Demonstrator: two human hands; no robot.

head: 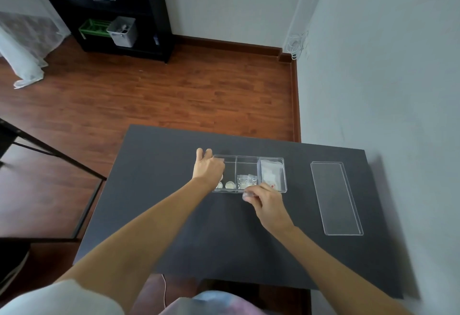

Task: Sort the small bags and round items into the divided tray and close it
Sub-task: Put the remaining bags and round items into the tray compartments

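The tray [249, 174] sits mid-table [174, 215], a clear hard-plastic rectangle split into 3 compartments, its walls glossy against the matte dark grey top. In its left compartment lie round items [230, 185], pale discs at the near end. The middle one holds small bags [247, 181], clear and crinkled, with pale contents. The right one holds a larger bag [271, 174], whitish, with a speck of red near its front edge; no writing can be read.

The left hand [207, 167] is over the tray's left end, fingers curled over the far corner, covering part of that compartment; whether it grips anything cannot be told. The right hand [267, 204] is at the tray's near wall, fingertips [249, 195] pinched together on something small and pale, blurred beyond naming.

Right of the tray, well apart, the lid [336, 197] lies flat, a clear long rectangle with rounded corners.

Beyond the tray: reddish wood floor [174, 90], a black shelf [104, 10] with a green basket [94, 28] and a white bin [123, 31].
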